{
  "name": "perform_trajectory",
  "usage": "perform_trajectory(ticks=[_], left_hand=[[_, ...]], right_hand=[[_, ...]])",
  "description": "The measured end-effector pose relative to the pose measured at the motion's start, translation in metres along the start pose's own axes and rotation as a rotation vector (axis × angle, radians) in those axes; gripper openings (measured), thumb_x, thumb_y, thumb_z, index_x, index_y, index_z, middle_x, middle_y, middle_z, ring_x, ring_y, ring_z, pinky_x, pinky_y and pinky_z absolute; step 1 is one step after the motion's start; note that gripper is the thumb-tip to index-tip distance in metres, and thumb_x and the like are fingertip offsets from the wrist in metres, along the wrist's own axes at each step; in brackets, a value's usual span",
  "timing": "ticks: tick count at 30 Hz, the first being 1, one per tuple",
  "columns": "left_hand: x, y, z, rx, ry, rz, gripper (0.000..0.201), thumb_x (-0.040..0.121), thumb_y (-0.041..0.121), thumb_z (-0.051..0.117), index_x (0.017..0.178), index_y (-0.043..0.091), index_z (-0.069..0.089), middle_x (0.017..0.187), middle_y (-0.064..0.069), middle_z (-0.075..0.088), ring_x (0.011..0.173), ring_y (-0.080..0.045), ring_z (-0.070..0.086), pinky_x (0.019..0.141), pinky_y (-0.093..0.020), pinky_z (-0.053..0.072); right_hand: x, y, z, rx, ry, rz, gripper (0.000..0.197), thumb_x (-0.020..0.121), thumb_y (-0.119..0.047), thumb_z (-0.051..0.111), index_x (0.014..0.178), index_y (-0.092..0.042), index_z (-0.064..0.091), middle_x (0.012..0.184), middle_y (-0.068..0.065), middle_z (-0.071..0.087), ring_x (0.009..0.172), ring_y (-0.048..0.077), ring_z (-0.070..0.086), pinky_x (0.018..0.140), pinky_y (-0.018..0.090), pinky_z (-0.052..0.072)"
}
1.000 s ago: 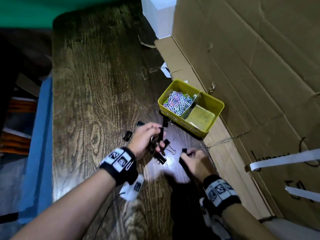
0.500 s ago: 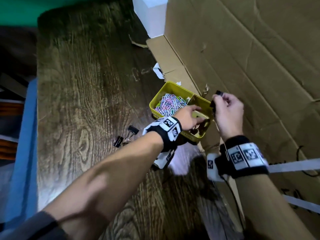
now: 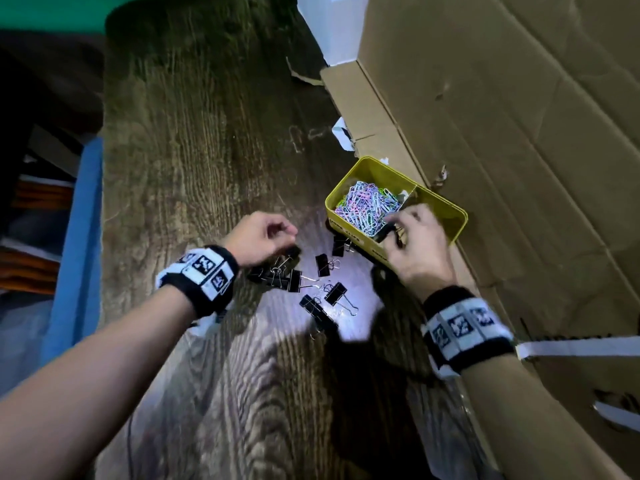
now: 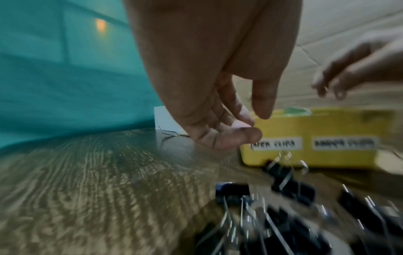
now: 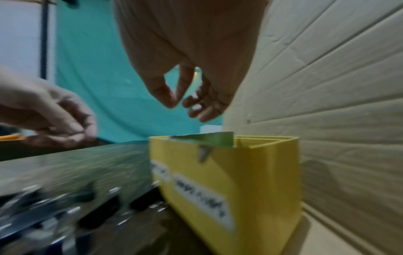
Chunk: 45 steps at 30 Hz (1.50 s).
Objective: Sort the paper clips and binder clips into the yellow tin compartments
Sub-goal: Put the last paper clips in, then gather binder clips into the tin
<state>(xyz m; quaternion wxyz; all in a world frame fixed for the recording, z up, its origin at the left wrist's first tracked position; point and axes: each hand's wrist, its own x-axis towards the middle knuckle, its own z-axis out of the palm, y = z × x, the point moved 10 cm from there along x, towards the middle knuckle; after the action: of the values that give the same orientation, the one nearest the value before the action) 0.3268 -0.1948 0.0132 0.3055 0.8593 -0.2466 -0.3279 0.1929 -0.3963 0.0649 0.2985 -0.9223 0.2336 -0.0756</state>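
Yellow tin (image 3: 446,211) hugs the cardboard (image 3: 519,116); your left hand (image 3: 258,237) hangs loose over black binder clips (image 3: 323,265), right hand (image 3: 414,244) loose too.

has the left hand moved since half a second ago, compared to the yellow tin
Yes. It was reaching over the yellow tin; now the left hand has pulled back to the tin's left, above the binder clips on the table, fingers loosely curled and empty.
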Motion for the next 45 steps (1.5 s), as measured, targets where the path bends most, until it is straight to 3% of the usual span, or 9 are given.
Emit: perform_trajectory(ticks=[4, 7, 10, 18, 26, 32, 37, 42, 45], left_hand=[[-0.032, -0.001, 0.047, 0.324, -0.189, 0.191, 0.026, 0.082, 0.025, 0.068, 0.107, 0.021, 0.065, 0.103, 0.002, 0.063, 0.09, -0.012, 0.058, 0.088, -0.031, 0.048], [-0.047, -0.003, 0.094, 0.537, -0.278, 0.29, 0.047, 0.083, 0.035, 0.062, 0.127, 0.031, 0.047, 0.118, 0.004, 0.047, 0.099, -0.018, 0.057, 0.082, -0.036, 0.049], [-0.05, -0.008, 0.115, 0.665, -0.229, 0.251, 0.052, 0.087, 0.032, 0.056, 0.134, 0.032, 0.035, 0.127, 0.003, 0.038, 0.09, -0.022, 0.059, 0.067, -0.031, 0.04], [-0.055, -0.032, 0.121, 0.632, -0.141, 0.235, 0.027, 0.085, 0.031, 0.053, 0.107, 0.02, 0.041, 0.108, -0.003, 0.049, 0.096, -0.024, 0.049, 0.078, -0.042, 0.046], [-0.044, -0.015, 0.053, 0.4, 0.002, 0.243, 0.041, 0.076, 0.007, 0.052, 0.114, 0.021, 0.058, 0.101, -0.004, 0.039, 0.088, -0.02, 0.047, 0.078, -0.033, 0.046], [-0.01, -0.016, 0.074, 0.852, -0.162, 0.137, 0.063, 0.08, 0.037, 0.066, 0.134, 0.016, 0.042, 0.113, -0.013, 0.046, 0.11, -0.029, 0.039, 0.088, -0.041, 0.046], [-0.006, -0.016, 0.093, 1.021, -0.244, 0.169, 0.041, 0.082, 0.026, 0.062, 0.121, 0.018, 0.052, 0.121, -0.003, 0.055, 0.113, -0.025, 0.041, 0.086, -0.037, 0.04], [-0.003, -0.01, 0.083, 0.717, -0.131, 0.209, 0.046, 0.075, 0.043, 0.068, 0.116, 0.025, 0.059, 0.113, 0.004, 0.063, 0.101, -0.02, 0.049, 0.089, -0.035, 0.042], [-0.003, -0.007, 0.064, 0.026, -0.11, 0.05, 0.042, 0.069, 0.036, 0.079, 0.106, 0.022, 0.066, 0.09, 0.004, 0.069, 0.083, -0.011, 0.061, 0.085, -0.028, 0.047]], right_hand=[[-0.053, -0.039, 0.08, 0.068, -0.274, -0.316, 0.024, 0.081, -0.017, 0.055, 0.102, -0.013, 0.065, 0.109, 0.006, 0.055, 0.098, 0.02, 0.057, 0.091, 0.032, 0.045], [-0.082, -0.01, 0.143, -0.068, -0.61, -0.122, 0.073, 0.074, -0.055, 0.065, 0.135, -0.021, 0.043, 0.146, 0.009, 0.032, 0.132, 0.029, 0.034, 0.107, 0.044, 0.035], [-0.093, -0.003, 0.156, -0.141, -0.625, -0.058, 0.1, 0.06, -0.067, 0.07, 0.14, -0.02, 0.033, 0.153, 0.005, 0.021, 0.136, 0.028, 0.023, 0.109, 0.043, 0.031], [-0.092, -0.016, 0.161, -0.209, -0.505, -0.19, 0.034, 0.085, -0.028, 0.059, 0.113, -0.014, 0.045, 0.115, 0.005, 0.045, 0.099, 0.028, 0.046, 0.085, 0.036, 0.042], [-0.101, -0.014, 0.17, -0.189, -0.624, -0.2, 0.04, 0.088, -0.009, 0.037, 0.123, -0.027, 0.045, 0.111, 0.011, 0.037, 0.092, 0.028, 0.044, 0.076, 0.037, 0.044], [-0.095, -0.006, 0.164, -0.105, -0.619, -0.131, 0.036, 0.083, 0.002, 0.04, 0.109, -0.023, 0.046, 0.095, 0.007, 0.036, 0.07, 0.024, 0.045, 0.069, 0.03, 0.043], [-0.093, 0.002, 0.144, 0.272, -0.546, -0.041, 0.02, 0.092, -0.012, 0.05, 0.108, -0.024, 0.054, 0.094, 0.011, 0.051, 0.079, 0.023, 0.054, 0.071, 0.02, 0.035], [-0.095, 0.012, 0.121, 0.712, -0.433, 0.141, 0.018, 0.094, -0.003, 0.051, 0.096, -0.022, 0.053, 0.082, 0.0, 0.055, 0.071, 0.018, 0.053, 0.067, 0.028, 0.048], [-0.095, 0.014, 0.099, 0.877, -0.353, 0.199, 0.021, 0.095, -0.001, 0.05, 0.094, -0.022, 0.053, 0.078, 0.004, 0.057, 0.069, 0.019, 0.058, 0.066, 0.04, 0.051]])
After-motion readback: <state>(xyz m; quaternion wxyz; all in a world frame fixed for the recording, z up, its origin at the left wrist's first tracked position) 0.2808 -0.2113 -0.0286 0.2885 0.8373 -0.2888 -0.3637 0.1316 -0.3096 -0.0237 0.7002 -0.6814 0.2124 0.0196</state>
